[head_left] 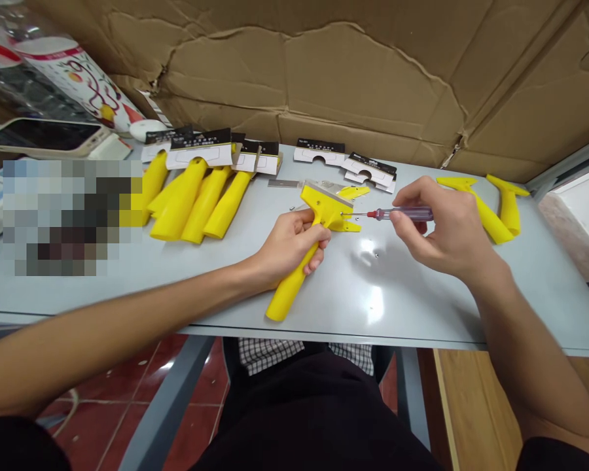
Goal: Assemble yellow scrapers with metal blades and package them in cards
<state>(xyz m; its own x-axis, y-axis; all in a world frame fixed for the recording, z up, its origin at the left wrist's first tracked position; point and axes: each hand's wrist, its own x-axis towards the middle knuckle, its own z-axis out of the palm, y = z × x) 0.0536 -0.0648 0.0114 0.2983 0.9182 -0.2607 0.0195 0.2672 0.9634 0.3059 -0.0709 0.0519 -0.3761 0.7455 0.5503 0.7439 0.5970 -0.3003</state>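
My left hand [297,245] is wrapped round the neck of a yellow plastic scraper [290,288], its handle angled down towards me and a metal blade along its head. In my right hand [444,229] is a screwdriver [407,214] with a clear purplish handle and a red collar. The screwdriver's tip meets the right side of the scraper's head, where a small screw seems to sit. Just behind the head lie a loose flat blade [282,184] and another yellow piece [353,191]. A few tiny screws [377,255] are scattered on the table nearby.
Several yellow scrapers [194,206] with black-and-white cards lie at the left. More cards [319,152] rest at the back, and two yellow handles [493,212] at the right. A phone [44,136] and bottles [78,78] stand far left. Cardboard [324,72] walls off the table's back.
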